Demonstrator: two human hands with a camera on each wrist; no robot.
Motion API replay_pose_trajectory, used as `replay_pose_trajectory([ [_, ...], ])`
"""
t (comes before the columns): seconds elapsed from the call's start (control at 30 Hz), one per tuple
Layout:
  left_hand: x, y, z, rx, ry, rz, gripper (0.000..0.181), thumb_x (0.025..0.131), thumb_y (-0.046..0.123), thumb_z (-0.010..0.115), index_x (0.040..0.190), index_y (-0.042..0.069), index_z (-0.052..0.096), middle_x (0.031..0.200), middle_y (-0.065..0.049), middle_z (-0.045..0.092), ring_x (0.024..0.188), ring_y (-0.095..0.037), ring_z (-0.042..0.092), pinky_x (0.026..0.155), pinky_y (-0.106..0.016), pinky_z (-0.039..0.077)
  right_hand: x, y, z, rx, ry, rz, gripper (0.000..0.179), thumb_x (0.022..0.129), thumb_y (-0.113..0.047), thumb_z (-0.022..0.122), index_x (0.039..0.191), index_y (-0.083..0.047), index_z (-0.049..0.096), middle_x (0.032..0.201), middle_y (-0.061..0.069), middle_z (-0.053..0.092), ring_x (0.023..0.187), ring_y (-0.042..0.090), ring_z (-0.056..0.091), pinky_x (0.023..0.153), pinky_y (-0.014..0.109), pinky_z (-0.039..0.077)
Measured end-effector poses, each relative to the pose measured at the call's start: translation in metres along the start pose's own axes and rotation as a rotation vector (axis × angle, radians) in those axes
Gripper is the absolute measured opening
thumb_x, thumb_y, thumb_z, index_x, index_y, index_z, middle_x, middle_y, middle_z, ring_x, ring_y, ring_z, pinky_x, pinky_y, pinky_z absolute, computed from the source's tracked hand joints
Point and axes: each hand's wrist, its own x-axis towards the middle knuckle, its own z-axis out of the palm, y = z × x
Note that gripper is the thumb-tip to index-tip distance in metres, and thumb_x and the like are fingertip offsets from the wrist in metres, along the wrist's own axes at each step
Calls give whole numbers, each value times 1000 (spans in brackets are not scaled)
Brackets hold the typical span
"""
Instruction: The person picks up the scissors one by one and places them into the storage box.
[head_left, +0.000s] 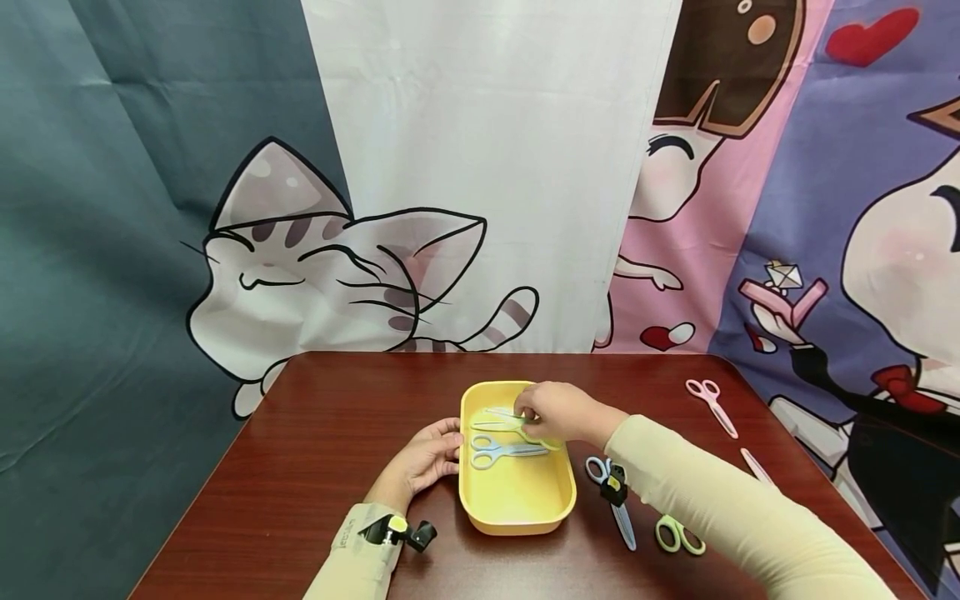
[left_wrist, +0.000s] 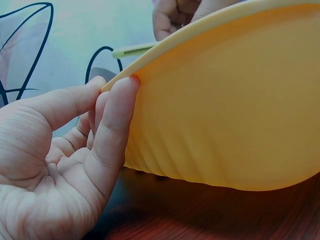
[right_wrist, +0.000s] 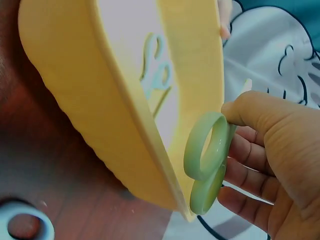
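Note:
A yellow plastic tray (head_left: 517, 504) stands on the table in the head view. My left hand (head_left: 426, 457) pinches its left side, with the thumb at the rim and fingers against the outer wall in the left wrist view. Above the far part of the tray, my right hand (head_left: 558, 411) holds green scissors (right_wrist: 204, 145) between thumb and fingers, their loops hanging toward the tray's edge in the right wrist view. Blue scissors (head_left: 486, 452) lie inside the tray, their blades pointing right. Another pair by the right fingertips in the head view is partly hidden.
Right of the tray lie blue scissors (head_left: 622, 525), partly behind the right wrist's camera, and green-handled scissors (head_left: 678, 535), partly under the right sleeve. Pink scissors (head_left: 712, 404) lie at the far right, near another pink piece (head_left: 756, 467). A printed cloth hangs behind the table (head_left: 322, 467).

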Motion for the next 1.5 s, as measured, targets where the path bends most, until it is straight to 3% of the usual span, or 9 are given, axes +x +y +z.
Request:
replay_pose_trajectory([
  [0.2,-6,6,9,-12,-23,9,20,104,-8,37,122,-1,42,93,-5,63,73,-10,65,61,-25,60,-3,-13,9,7,-45,-74,14,89,-21,77,101,-15,72,88,-9,61,77,2,53,66,21,50],
  [0.43,-5,7,9,-9,-33,10,21,104,-9,36,123,-1,42,93,-4,64,73,-10,65,62,-25,60,-7,-20,24,6,-69,-158,14,87,-21,79,98,-16,71,83,-11,60,76,2,52,68,19,48],
  [0.93,-6,8,11,-13,-15,6,21,105,-8,37,124,-2,41,93,-4,63,72,-9,65,61,-25,60,-11,-24,54,-76,-151,-182,14,89,-26,77,89,-21,64,74,-13,42,70,3,41,58,17,31],
  [1.23,-2,4,5,-8,-21,4,21,105,-8,36,124,-2,41,94,-5,63,73,-10,65,61,-25,60,-10,-27,58,-108,-163,-159,16,89,-28,79,88,-24,64,76,-14,45,70,2,43,56,18,35],
  [1.5,1,-2,-1,-4,20,2,22,105,-7,38,125,1,41,92,-3,63,69,-8,63,59,-24,59,-10,-28,59,-82,-177,-131,18,87,-33,80,92,-23,67,78,-13,50,72,2,44,59,18,39],
])
